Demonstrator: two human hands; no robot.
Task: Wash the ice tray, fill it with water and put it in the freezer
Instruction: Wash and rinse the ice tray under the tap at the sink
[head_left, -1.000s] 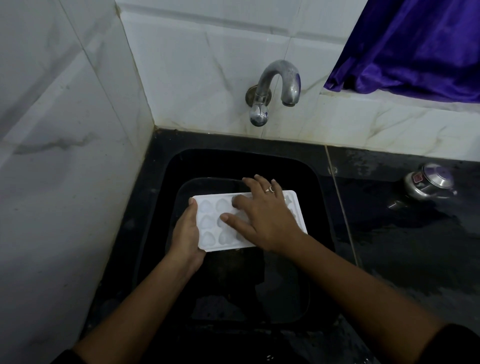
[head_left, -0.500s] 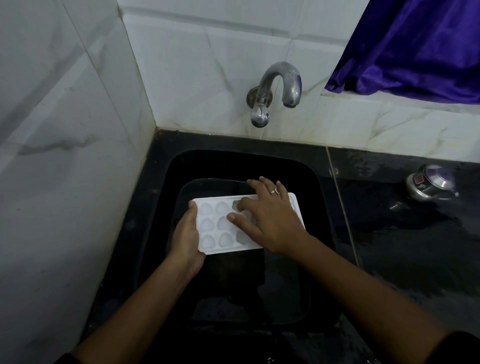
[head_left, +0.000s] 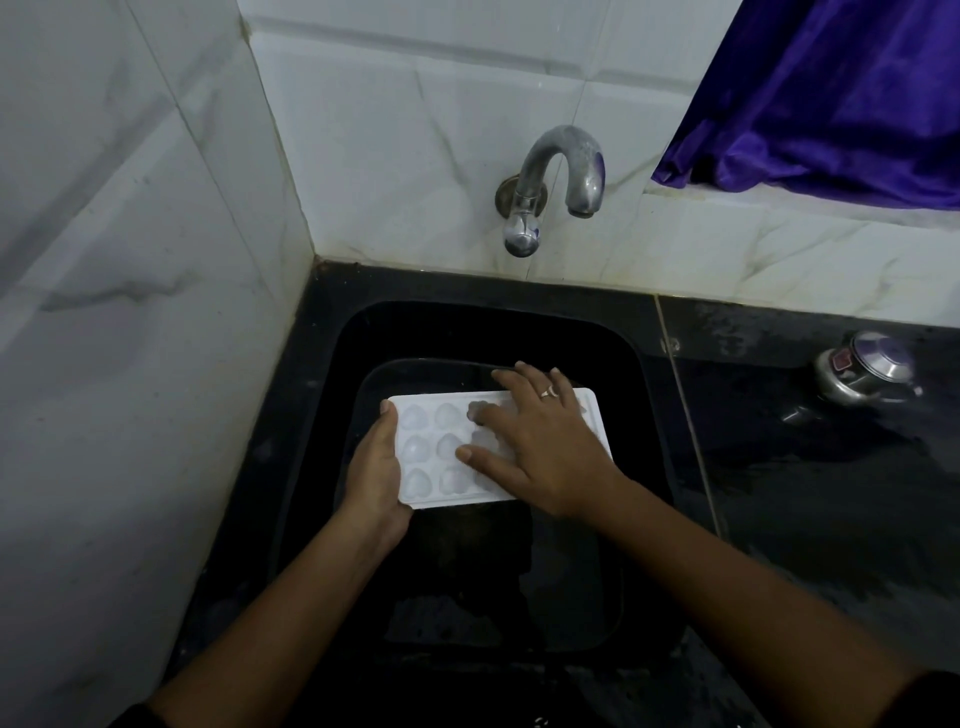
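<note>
The left forearm (head_left: 291, 618) and right forearm (head_left: 727, 587) extended forward, converging. The left hand (head_left: 376, 473) gripped the left end of the ice tray (head_left: 431, 452), thumb along its edge. The right hand (head_left: 543, 447) lay palm down on it, fingers spread, a ring (head_left: 548, 393) on one finger

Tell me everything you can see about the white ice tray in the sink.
The ice tray is white, plastic-looking and rectangular with rounded corners, with three rows of heart-shaped cells facing up. It is held roughly level in the black sink. The left hand grips its left end; the right hand lies spread across its right half, covering those cells.
</note>
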